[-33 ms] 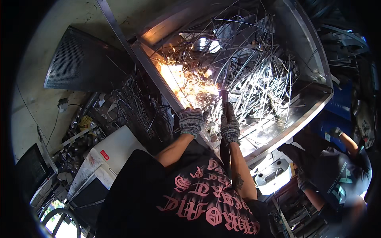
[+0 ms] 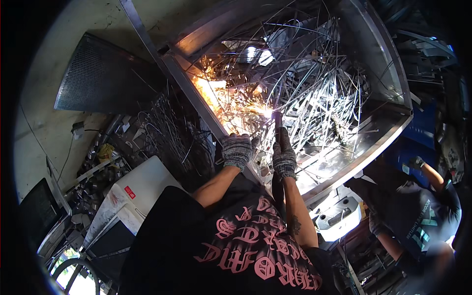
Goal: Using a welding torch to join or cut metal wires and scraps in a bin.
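Note:
My right hand (image 2: 284,160), in a grey knitted glove, is wrapped round a dark cutting torch (image 2: 278,120). A bright point glows at the torch's tip, and orange sparks spray from it to the left. My left hand (image 2: 237,151), gloved alike, has its fingers curled over the near left rim of a large metal bin (image 2: 194,97). Inside the bin lies a tangle of metal strips and wires (image 2: 324,93), lit harshly on the right. Glare and sparks hide what lies just left of the torch tip.
A co-worker (image 2: 413,211) in a dark shirt and gloves stands at the right, near a white casing (image 2: 338,219). At the left are a perforated metal panel (image 2: 98,73), a white cabinet (image 2: 142,191) and heaped scrap (image 2: 101,157). A blue container (image 2: 423,123) stands beyond the bin.
The glare and spray of sparks left of the torch tip have become smaller. Both my hands stay in nearly the same place.

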`<state>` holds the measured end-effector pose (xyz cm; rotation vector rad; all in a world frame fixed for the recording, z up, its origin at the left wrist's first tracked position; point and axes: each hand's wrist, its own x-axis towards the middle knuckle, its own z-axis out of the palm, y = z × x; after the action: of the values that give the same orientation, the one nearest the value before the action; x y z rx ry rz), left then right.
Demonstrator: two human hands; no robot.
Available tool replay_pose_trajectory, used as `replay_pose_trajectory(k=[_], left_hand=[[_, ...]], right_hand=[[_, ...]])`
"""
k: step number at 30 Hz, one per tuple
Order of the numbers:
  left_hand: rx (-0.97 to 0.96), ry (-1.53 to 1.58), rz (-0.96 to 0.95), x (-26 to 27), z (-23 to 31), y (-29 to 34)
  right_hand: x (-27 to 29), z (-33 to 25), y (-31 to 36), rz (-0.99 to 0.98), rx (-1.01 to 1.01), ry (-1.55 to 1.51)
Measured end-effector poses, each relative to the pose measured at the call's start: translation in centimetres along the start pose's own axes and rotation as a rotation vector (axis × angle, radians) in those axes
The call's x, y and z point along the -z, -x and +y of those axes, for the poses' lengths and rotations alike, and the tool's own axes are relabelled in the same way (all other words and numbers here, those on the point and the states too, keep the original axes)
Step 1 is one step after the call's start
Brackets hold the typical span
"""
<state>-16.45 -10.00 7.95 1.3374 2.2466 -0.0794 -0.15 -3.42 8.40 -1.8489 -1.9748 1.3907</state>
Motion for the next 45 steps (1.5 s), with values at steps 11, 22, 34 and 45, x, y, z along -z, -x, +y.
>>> replay_pose_trajectory(k=[11, 22, 34, 45], left_hand=[[0.021, -0.028, -0.025, -0.6, -0.3, -0.2], [0.062, -0.027, -0.074, 0.3, 0.3, -0.3], [0.067, -0.072, -0.119, 0.8, 0.5, -0.2], [0.072, -0.091, -0.056, 0.8, 0.6, 0.0]], right_hand=[[1.5, 2.3, -1.4, 0.128, 0.099, -0.21], [2.1, 4.8, -5.0, 0.092, 0.045, -0.081], [1.9, 5.7, -5.3, 0.087, 0.126, -0.204], [2.0, 4.7, -5.2, 0.083, 0.07, -0.158]])
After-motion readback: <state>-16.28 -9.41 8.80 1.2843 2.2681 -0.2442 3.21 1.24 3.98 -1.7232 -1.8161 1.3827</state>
